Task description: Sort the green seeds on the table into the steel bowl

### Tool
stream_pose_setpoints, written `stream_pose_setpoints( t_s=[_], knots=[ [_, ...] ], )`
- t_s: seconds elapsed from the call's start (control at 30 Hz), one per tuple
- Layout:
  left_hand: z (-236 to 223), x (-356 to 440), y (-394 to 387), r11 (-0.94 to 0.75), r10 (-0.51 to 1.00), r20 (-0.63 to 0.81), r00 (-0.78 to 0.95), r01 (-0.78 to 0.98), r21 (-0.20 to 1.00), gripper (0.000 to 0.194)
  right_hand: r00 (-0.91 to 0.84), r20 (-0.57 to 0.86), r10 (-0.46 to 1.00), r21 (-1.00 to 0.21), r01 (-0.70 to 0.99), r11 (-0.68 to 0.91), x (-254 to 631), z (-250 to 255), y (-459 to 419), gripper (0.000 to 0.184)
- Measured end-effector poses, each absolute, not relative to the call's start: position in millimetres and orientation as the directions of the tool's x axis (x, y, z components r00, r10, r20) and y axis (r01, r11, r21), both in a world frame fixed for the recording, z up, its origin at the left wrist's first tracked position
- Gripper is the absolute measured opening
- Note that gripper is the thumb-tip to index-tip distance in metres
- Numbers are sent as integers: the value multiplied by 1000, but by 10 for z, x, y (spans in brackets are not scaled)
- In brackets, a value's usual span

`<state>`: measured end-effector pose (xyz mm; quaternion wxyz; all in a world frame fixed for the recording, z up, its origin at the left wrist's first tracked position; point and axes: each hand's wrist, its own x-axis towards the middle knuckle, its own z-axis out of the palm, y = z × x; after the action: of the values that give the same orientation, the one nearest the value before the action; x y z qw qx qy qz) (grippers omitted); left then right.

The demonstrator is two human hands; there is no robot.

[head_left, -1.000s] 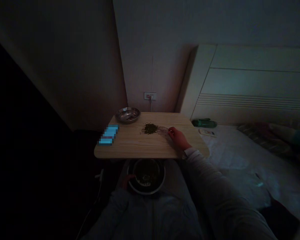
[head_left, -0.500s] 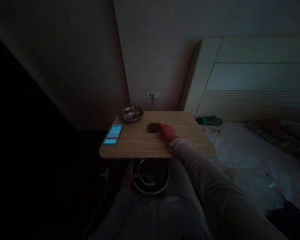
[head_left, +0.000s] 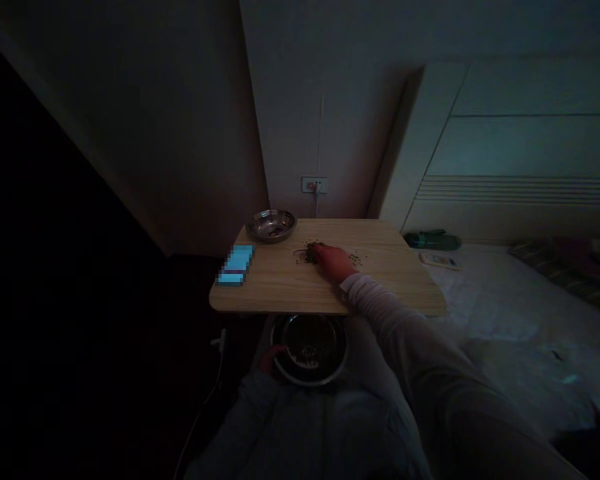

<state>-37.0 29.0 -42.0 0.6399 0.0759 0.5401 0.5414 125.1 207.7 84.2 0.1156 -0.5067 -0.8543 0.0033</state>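
On the wooden table, a small pile of dark green grains (head_left: 310,252) lies under the fingertips of my right hand (head_left: 336,263). Its fingers are drawn together and point down into the pile; whatever they pinch is hidden. A thin pale streak shows at the pile's left side, too small to name. Loose grains are scattered to the right of the hand. My left hand (head_left: 269,360) grips the rim of a metal bowl (head_left: 310,381) on my lap, thumb over the edge and other fingers hidden. Pale specks show inside this dark bowl.
A shiny metal bowl (head_left: 271,227) stands at the back left of the small table (head_left: 385,293), with a lit, blurred phone (head_left: 236,265) in front of it. A green bottle (head_left: 433,240) and another phone (head_left: 440,261) lie on the bed at right. A wall socket (head_left: 314,185) is behind.
The whole view has shifted slightly, so things sit further right. More grains now lie spread to the right of my right hand. My left hand stays on the bowl.
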Motion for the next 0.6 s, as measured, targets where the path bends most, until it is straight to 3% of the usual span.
stream_pose_setpoints(
  t_s=[0.13,0.6],
  knots=[
    [-443,-368,298,478,716,-680,-161,-596,645,22,-471,179,864,-114,862,494,1237,852,2059,30],
    [-664,-467,279,453,752,-647,-125,-615,645,13,-508,178,843,-111,841,530,1328,833,1956,31]
  ],
)
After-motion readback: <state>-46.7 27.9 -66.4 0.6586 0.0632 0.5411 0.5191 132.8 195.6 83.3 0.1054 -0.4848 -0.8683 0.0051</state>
